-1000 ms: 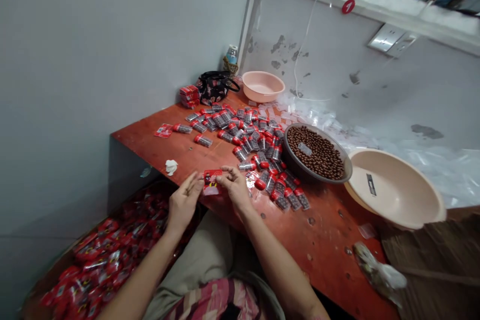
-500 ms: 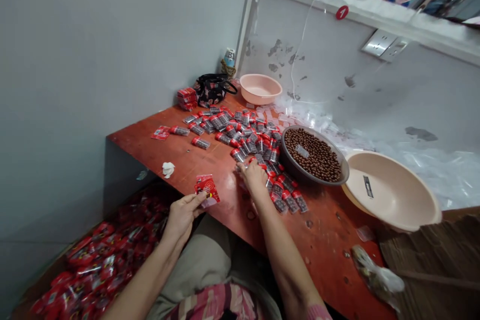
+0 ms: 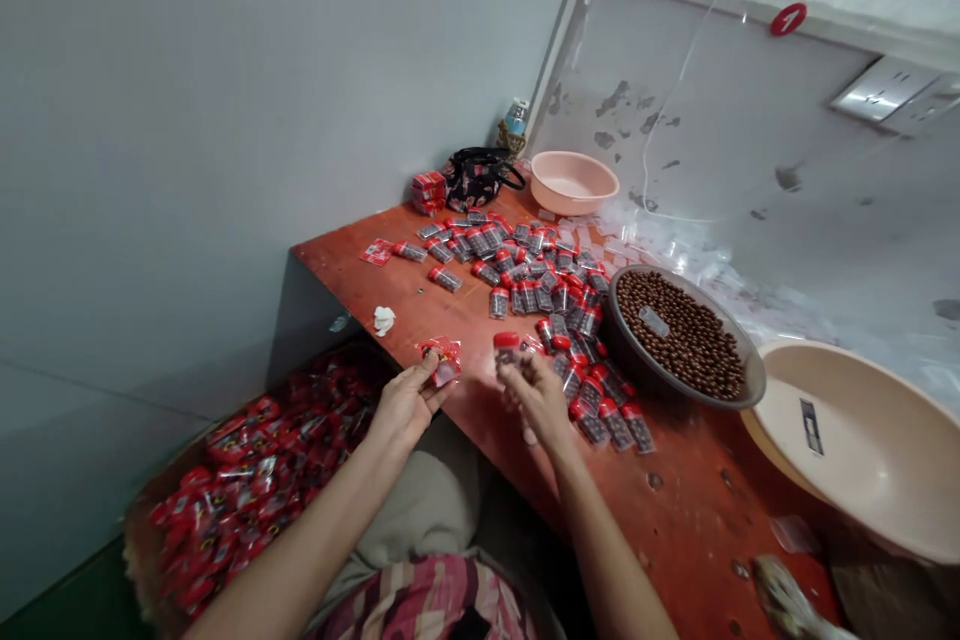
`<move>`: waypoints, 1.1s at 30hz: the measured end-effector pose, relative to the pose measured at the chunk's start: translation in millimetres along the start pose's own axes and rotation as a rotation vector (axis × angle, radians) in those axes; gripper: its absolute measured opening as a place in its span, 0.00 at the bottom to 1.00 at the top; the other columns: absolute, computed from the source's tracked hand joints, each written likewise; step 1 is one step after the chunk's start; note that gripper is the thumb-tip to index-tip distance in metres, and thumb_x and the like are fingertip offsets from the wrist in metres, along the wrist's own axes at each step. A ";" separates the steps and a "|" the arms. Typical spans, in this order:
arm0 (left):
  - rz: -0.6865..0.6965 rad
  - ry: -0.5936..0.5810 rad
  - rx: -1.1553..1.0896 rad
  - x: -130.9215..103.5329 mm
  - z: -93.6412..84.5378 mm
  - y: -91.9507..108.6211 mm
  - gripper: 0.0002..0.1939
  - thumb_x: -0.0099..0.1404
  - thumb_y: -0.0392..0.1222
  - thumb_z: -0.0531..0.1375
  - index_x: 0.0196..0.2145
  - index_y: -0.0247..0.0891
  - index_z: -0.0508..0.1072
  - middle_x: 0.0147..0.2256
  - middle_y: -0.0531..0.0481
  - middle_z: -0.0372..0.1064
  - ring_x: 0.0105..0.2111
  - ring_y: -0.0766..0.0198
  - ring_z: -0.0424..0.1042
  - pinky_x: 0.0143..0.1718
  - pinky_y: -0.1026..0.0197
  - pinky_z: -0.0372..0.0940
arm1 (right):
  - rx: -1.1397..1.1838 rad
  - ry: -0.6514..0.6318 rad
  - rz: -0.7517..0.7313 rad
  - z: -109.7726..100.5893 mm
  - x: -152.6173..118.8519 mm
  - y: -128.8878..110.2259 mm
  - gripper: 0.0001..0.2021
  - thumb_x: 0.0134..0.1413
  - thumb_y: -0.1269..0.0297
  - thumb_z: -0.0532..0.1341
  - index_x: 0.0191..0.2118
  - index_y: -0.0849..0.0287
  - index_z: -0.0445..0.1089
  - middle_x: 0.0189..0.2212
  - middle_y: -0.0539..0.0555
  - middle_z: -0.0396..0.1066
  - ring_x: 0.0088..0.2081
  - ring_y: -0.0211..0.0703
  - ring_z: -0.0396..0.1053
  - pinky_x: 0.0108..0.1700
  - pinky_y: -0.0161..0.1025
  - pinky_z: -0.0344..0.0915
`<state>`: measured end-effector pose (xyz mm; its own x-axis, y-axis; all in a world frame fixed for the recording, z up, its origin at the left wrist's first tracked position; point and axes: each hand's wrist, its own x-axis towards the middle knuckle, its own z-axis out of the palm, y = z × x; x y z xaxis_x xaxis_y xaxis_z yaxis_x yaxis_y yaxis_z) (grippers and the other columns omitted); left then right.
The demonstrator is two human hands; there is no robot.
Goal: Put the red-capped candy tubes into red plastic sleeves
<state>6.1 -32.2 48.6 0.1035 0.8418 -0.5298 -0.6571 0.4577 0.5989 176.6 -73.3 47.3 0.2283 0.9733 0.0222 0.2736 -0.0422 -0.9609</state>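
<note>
My left hand [image 3: 407, 401] pinches a red printed plastic packet [image 3: 444, 360] just over the table's near edge. To its right, my right hand [image 3: 537, 394] grips a small clear container with a red cap [image 3: 506, 344], its cap end pointing away from me. Dark balls seem to fill it. The packet and the container are apart. Beyond my right hand spreads a heap of similar red-capped containers [image 3: 528, 297] lying on the red table [image 3: 465, 420].
A grey bowl of brown balls [image 3: 679, 335] with a small clear container in it stands right, beside a large beige basin [image 3: 862, 440]. Farther back are a pink basin [image 3: 574, 182], a black bag [image 3: 474, 182] and red boxes [image 3: 428, 192]. Filled red packets [image 3: 255, 480] lie in a box below left.
My right hand has lifted a red-capped container from the heap and brought it nearer my left hand. The packet now looks crumpled or opened. The view has shifted left.
</note>
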 end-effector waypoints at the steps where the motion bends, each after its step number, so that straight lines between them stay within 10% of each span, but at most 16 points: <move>1: -0.001 -0.007 -0.015 1.3 1.9 -1.3 0.02 0.53 0.33 0.61 0.27 0.33 0.71 0.25 0.49 0.71 0.25 0.66 0.71 0.28 0.62 0.70 | 0.130 -0.052 0.018 5.5 -14.6 -0.1 0.11 0.52 0.56 0.54 0.37 0.58 0.63 0.20 0.48 0.65 0.19 0.37 0.63 0.20 0.34 0.60; 6: 0.012 -0.055 -0.019 3.4 11.2 -10.9 0.03 0.52 0.33 0.62 0.28 0.32 0.71 0.25 0.50 0.71 0.24 0.67 0.70 0.27 0.64 0.69 | 0.226 -0.053 0.044 29.6 -55.1 -1.6 0.09 0.50 0.59 0.57 0.36 0.57 0.64 0.21 0.47 0.65 0.17 0.34 0.62 0.17 0.30 0.59; 25: -0.021 -0.349 0.320 -10.9 23.4 -21.4 0.10 0.48 0.40 0.64 0.29 0.31 0.73 0.24 0.48 0.71 0.24 0.66 0.70 0.29 0.64 0.65 | 0.250 0.073 0.034 31.1 -50.3 7.8 0.08 0.47 0.59 0.59 0.33 0.57 0.66 0.24 0.49 0.67 0.22 0.35 0.63 0.22 0.32 0.61; 33: -0.078 -0.468 0.443 -10.5 22.7 -13.9 0.09 0.50 0.41 0.63 0.23 0.30 0.72 0.21 0.48 0.69 0.20 0.66 0.67 0.23 0.63 0.64 | 0.551 -0.138 0.167 27.0 -44.2 14.6 0.10 0.47 0.57 0.59 0.30 0.59 0.63 0.18 0.46 0.65 0.13 0.31 0.57 0.14 0.28 0.53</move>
<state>31.1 -40.9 59.4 0.5191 0.7909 -0.3239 -0.2748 0.5133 0.8130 145.3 -110.9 24.8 0.0923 0.9855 -0.1426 -0.2898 -0.1104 -0.9507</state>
